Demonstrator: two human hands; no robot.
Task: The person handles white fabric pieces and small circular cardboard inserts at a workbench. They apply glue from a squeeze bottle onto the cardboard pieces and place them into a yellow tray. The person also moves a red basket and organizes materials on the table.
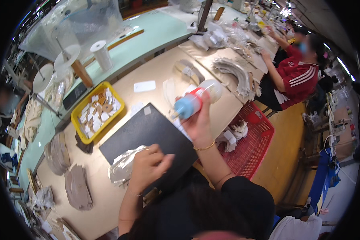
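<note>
At centre, the right hand (200, 123) wraps round a blue-topped bottle (191, 101); at lower centre, the left hand (149, 165) half-curls beside a shiny packet (122, 168), its grip indeterminable.

free room over black board (142, 127) between yellow tray (117, 96) and bottle (195, 97)

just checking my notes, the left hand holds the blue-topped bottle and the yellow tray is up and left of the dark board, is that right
Not quite: the head view shows the right hand holding the blue-topped bottle, not the left hand. The yellow tray is up and left of the dark board.
</note>
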